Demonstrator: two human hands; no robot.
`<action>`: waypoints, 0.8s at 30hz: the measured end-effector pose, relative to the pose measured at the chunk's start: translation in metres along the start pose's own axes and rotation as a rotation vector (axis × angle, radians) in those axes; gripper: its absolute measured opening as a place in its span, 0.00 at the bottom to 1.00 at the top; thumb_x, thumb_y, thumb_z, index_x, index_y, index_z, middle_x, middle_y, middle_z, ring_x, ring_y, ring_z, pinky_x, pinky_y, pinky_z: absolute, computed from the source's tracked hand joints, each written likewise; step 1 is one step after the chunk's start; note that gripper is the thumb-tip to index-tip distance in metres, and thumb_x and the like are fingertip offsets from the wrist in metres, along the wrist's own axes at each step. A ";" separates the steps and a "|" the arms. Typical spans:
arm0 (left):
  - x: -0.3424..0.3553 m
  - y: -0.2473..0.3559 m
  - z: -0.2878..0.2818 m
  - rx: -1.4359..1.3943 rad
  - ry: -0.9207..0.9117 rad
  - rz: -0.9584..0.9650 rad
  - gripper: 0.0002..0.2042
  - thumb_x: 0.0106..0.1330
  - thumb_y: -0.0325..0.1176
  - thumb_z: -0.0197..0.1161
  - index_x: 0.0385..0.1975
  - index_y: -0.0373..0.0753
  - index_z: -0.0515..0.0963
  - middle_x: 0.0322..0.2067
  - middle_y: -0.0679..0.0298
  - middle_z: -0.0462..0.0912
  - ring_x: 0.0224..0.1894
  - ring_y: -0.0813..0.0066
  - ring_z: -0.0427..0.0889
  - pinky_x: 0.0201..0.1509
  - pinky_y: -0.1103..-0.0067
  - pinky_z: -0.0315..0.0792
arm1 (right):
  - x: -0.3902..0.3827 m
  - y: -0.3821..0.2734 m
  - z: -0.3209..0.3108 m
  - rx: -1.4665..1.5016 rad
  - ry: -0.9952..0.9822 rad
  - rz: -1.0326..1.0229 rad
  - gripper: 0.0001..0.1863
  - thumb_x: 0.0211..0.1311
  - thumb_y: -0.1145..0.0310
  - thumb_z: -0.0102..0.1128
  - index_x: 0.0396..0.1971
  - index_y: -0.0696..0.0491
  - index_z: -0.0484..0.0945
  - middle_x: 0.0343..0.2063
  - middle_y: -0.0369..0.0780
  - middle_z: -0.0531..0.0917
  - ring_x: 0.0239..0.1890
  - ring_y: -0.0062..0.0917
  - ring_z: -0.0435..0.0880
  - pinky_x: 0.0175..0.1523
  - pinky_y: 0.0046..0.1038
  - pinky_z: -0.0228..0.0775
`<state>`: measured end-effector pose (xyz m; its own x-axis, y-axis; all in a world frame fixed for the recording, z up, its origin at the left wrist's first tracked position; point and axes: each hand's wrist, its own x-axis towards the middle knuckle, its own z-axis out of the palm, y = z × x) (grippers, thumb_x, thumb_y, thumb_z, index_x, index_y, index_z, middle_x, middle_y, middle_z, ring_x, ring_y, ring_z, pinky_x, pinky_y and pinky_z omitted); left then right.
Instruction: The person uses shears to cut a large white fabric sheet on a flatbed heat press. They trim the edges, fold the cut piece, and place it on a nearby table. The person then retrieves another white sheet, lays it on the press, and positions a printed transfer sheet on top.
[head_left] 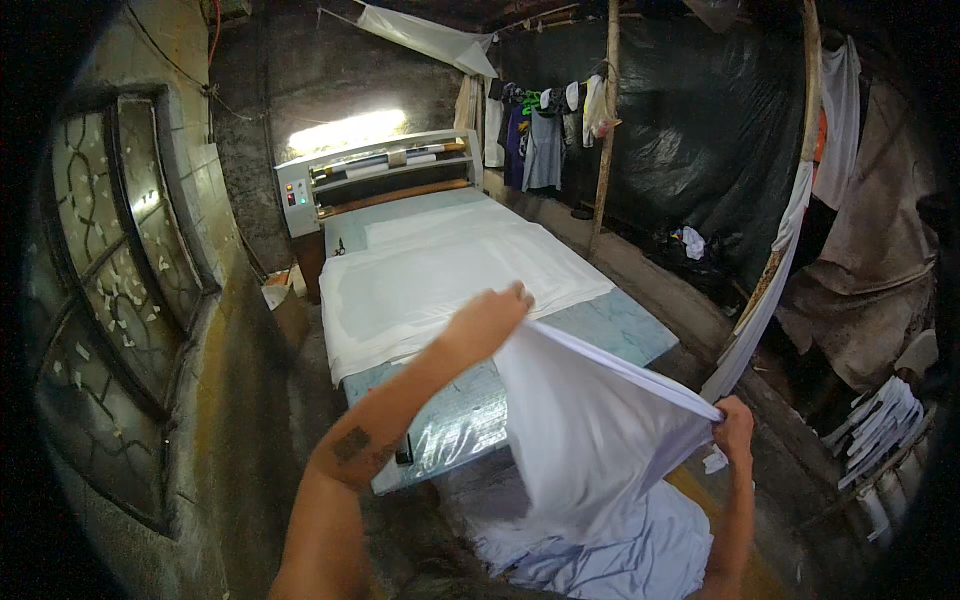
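A white fabric piece (580,430) hangs stretched between my two hands, its upper edge pulled into a taut slanting line. My left hand (492,318), raised over the near part of the work table, is closed on one corner. Lower and to the right, my right hand (734,428) grips the other end of that edge. Below the hanging cloth lies a crumpled heap of white fabric (640,555). Another white cloth (430,285) is spread across the table, draping over its left side. The bluish table top (465,410) shows in front of it.
At the table's far end stands a roller machine (395,165) with a small control panel (297,195). A small black object (404,452) sits on the near left table edge. Clothes (543,150) hang behind. A wooden post (606,140) and bundled white strips (880,425) are to the right.
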<state>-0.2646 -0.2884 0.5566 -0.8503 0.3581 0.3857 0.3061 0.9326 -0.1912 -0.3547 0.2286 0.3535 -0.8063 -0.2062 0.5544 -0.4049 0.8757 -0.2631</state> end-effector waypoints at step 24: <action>0.130 -0.264 -0.071 -0.494 0.769 0.527 0.18 0.61 0.37 0.60 0.48 0.43 0.64 0.43 0.58 0.70 0.44 0.67 0.72 0.48 0.71 0.71 | 0.123 -0.075 -0.012 -0.382 0.096 0.699 0.11 0.52 0.71 0.60 0.37 0.53 0.79 0.37 0.52 0.79 0.43 0.47 0.79 0.45 0.41 0.71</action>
<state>-0.4255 -0.4846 0.7218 -0.1118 0.4935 0.8625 0.8454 0.5034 -0.1785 -0.4180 0.1429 0.4510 -0.7713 0.4682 0.4312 0.3696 0.8810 -0.2954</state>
